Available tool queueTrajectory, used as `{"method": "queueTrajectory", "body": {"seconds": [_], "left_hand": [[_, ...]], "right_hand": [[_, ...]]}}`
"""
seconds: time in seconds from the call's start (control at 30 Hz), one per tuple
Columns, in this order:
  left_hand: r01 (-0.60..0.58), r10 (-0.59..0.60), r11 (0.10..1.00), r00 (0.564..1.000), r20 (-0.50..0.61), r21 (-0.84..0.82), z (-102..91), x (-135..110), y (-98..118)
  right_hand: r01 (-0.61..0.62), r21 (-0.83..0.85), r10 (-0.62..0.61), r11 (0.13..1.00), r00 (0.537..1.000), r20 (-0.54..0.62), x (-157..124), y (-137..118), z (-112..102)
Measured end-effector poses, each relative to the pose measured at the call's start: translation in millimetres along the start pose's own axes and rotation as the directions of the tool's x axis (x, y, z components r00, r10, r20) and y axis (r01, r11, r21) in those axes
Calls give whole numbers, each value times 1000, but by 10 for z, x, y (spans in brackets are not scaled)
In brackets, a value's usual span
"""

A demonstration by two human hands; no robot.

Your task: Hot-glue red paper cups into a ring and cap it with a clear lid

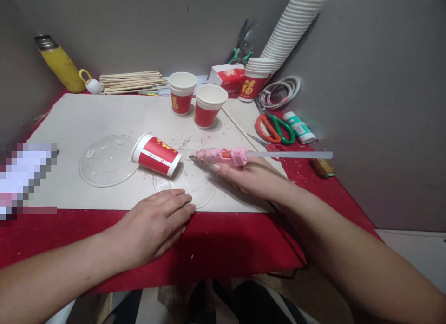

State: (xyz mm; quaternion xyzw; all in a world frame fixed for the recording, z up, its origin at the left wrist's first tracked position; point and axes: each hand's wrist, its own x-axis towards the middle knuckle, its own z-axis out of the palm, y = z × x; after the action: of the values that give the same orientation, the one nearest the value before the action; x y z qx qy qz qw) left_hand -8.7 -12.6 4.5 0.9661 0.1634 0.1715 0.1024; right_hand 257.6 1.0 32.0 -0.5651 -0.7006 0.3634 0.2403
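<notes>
My right hand point(240, 178) grips a pink hot glue gun point(221, 156), a long translucent glue stick point(289, 154) jutting from its back. The gun's nozzle points left, over a clear round plastic lid point(200, 194) on the pale paper sheet. Flat at the lid's near edge lies my left hand point(163, 222), fingers stretched out and holding nothing. A red and white paper cup point(158, 157) rests on its side just beyond that hand, its mouth over a second clear lid point(94, 166).
Several paper cups point(211, 106) stand behind. Scissors point(275, 129), a tape roll point(299, 127) and a tall cup stack point(292, 31) are on the right. Wooden sticks point(130, 82) and a yellow bottle point(62, 66) line the back wall. A blurred-out object point(24, 175) lies left.
</notes>
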Motion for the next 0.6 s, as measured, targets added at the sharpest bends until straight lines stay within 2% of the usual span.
{"method": "queueTrajectory", "body": {"seconds": [0.3,0.47,0.6], "left_hand": [[-3,3,1000,1000,0,4,-2,-4,0],[-1,1,1000,1000,1,9,-9,-2,1],[-1,1,1000,1000,4,15,-10,2,2]], "right_hand": [[-58,-32,56,998,997,-53,33,11,-6],[4,5,-4,1000,1000,11,17,53,10],[-6,21,6,1000,999,39,7,43,13]]}}
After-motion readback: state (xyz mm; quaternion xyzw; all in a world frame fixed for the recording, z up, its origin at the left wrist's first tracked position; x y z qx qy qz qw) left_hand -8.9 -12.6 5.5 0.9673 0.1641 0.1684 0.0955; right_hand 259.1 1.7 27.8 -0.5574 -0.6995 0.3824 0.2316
